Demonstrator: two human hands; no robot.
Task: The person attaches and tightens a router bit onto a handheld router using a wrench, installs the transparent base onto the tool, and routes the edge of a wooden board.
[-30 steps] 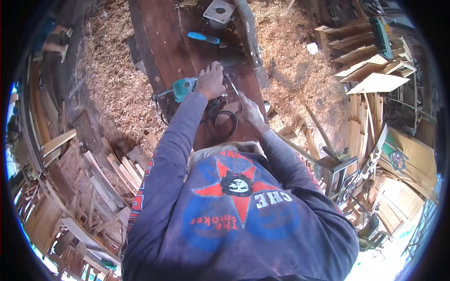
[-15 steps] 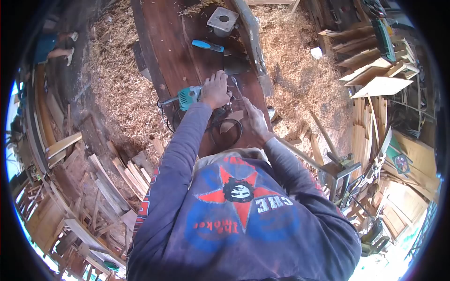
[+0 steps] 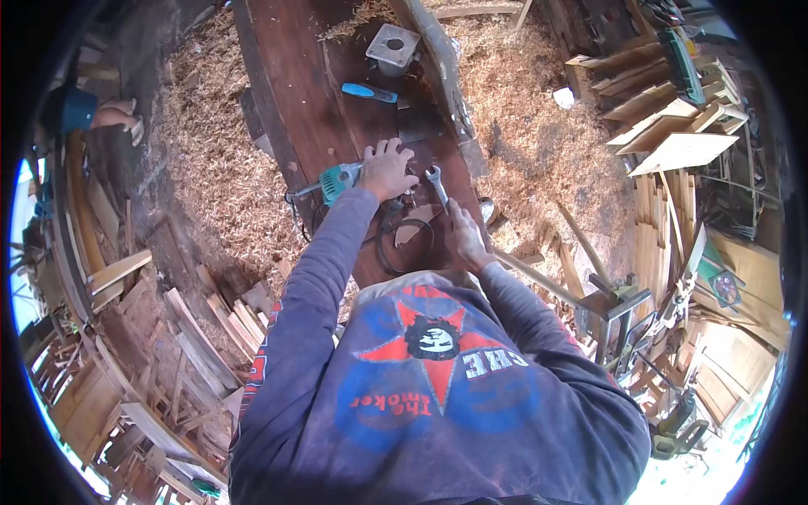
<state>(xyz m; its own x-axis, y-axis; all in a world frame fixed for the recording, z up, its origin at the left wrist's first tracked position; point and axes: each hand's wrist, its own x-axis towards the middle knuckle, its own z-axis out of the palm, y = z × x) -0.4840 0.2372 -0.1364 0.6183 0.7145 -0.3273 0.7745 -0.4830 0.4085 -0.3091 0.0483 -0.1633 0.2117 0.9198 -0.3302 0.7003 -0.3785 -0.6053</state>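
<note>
My left hand lies over the front end of a teal power tool, its fingers bent and a little spread on the tool. In my right hand is a metal wrench, its open jaw pointing up and left, apart from the tool. Below the tool, a dark cord loops on the brown wooden bench around a light brown piece. Beyond my hands are a blue-handled tool and a grey metal block with a round hole. My left palm hides the tool's front part.
Wood shavings cover the floor on both sides. Stacked boards stand at the right, and scrap wood lies at the lower left. A metal-framed stand is by my right arm. Another person's legs show at the far left.
The wrench has come away from the tool's front, down and to the right with my right hand. My left hand's fingers have spread. The other person's legs have shifted lower in view.
</note>
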